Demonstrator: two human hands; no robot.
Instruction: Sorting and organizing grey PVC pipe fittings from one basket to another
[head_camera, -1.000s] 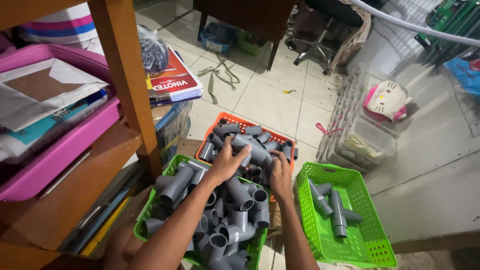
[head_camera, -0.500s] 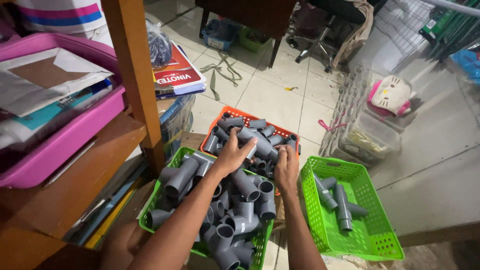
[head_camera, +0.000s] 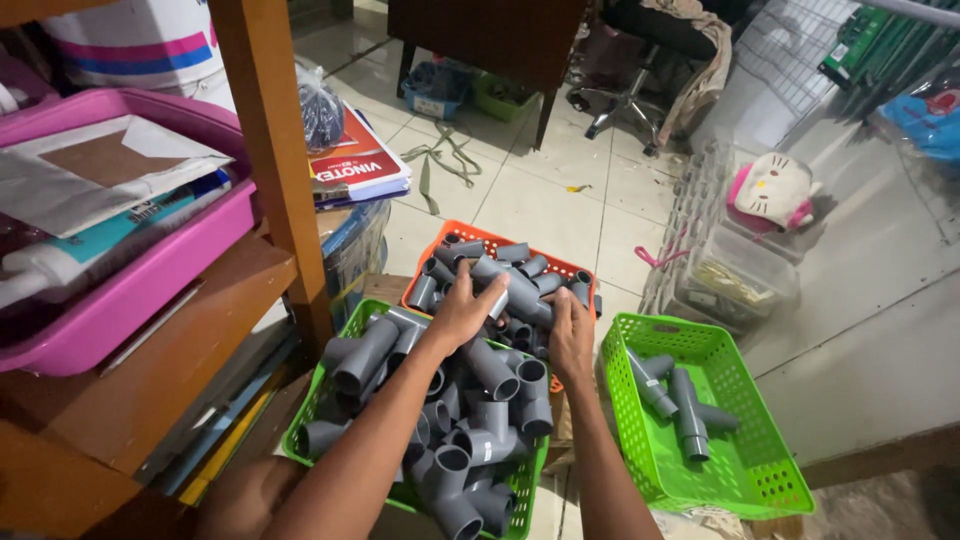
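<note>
Since half a second ago both hands have crept farther away from me, off the near green basket and onto the orange one; the view has tipped a little too, nothing else has shifted. Left hand (head_camera: 462, 312) lies palm down on the grey pipe fittings (head_camera: 510, 285) heaped in the orange basket (head_camera: 470, 232), fingers curled over a short elbow piece, though whether they actually pinch it I cannot tell from above. Right hand (head_camera: 572, 335) rests just right of it, at the near right of the same heap, fingers bent and touching fittings, grip likewise hidden. Hands sit close together, not joined. Heap lies directly under both palms; the orange basket stands far of the full green basket (head_camera: 300, 440), which my forearms cross and which is also piled with grey elbows and tees. To the right, apart, the second green basket (head_camera: 745, 470) holds only a few tee pieces (head_camera: 675, 395). Wooden shelf post (head_camera: 275, 160) and pink tray (head_camera: 130, 290) stand left, clear of my arms. Judgement for working well here: take one fitting at a time by its socket end, lift straight up so neighbours do not tumble over the low rim, keep wrists above the near heap so nothing gets dragged out.
</note>
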